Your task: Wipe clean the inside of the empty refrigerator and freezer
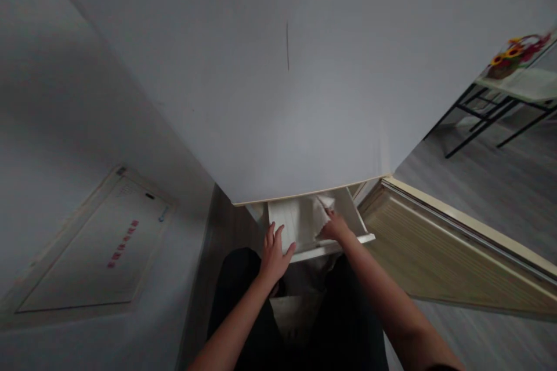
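A white drawer (pixel 293 223) is pulled out from under the grey-white front of a tall unit (pixel 278 122). Over the drawer's left front corner lies my left hand (pixel 275 252), its fingers spread and nothing held. Inside the drawer, towards its right side, my right hand (pixel 334 226) grips a white cloth (pixel 321 214). That cloth is bunched at the fingers and hangs against the drawer's floor. The fingertips of my right hand are partly hidden by the cloth and the hand itself.
At the right, a cabinet door with a tan panel (pixel 435 249) stands open near the floor. A table (pixel 531 84) bears a basket of artificial-looking flowers (pixel 513 58). On the left wall is a flat panel cover with red lettering (pixel 96 249). My knees are below the drawer.
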`<state>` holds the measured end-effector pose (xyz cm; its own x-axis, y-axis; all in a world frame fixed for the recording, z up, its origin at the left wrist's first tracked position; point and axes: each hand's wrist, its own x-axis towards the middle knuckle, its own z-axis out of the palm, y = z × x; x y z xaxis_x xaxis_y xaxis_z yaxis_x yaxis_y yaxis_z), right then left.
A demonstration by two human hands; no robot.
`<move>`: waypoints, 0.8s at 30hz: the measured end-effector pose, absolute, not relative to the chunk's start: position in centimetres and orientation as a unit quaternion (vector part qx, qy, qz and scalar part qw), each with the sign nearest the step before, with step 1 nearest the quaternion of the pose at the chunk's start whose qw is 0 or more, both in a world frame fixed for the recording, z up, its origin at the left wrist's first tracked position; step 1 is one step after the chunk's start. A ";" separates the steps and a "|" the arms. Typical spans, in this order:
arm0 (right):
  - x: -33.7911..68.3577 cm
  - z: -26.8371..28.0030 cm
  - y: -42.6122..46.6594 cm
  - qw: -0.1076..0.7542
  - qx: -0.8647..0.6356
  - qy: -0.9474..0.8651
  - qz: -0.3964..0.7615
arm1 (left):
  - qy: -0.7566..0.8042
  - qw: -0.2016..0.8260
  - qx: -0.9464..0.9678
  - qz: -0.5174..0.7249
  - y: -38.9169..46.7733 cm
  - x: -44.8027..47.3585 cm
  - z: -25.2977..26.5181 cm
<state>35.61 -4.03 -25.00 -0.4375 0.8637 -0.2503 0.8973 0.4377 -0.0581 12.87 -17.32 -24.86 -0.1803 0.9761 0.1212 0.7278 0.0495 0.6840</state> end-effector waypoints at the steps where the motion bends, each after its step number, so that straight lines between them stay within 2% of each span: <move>1: 33.0 -26.0 -3.5 0.106 0.488 0.860 -0.105 | 0.723 0.184 0.608 0.272 -16.9 12.8 -25.5; 4: 26.7 -28.1 -1.6 0.122 0.399 0.901 -0.119 | 0.752 0.164 0.615 0.171 -16.5 13.2 -27.1; 7: 23.0 -29.5 0.1 0.106 0.331 0.929 -0.127 | 0.743 0.131 0.637 0.160 -16.9 13.5 -27.7; 10: 21.3 -30.8 1.2 0.093 0.323 0.931 -0.141 | 0.736 0.119 0.646 0.163 -17.1 13.4 -27.7; 17: 22.5 -32.7 2.5 0.081 0.458 0.870 -0.165 | 0.744 0.128 0.636 0.161 -16.9 13.7 -27.4; 24: 32.7 -31.3 5.8 0.123 0.611 0.776 -0.098 | 0.761 0.140 0.619 0.136 -16.8 13.9 -26.7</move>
<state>32.68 5.80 -31.34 -0.2239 0.9241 -0.3096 0.9720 0.2349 -0.0019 13.94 -16.82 -26.74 -0.1943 0.9800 -0.0436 0.9038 0.1961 0.3804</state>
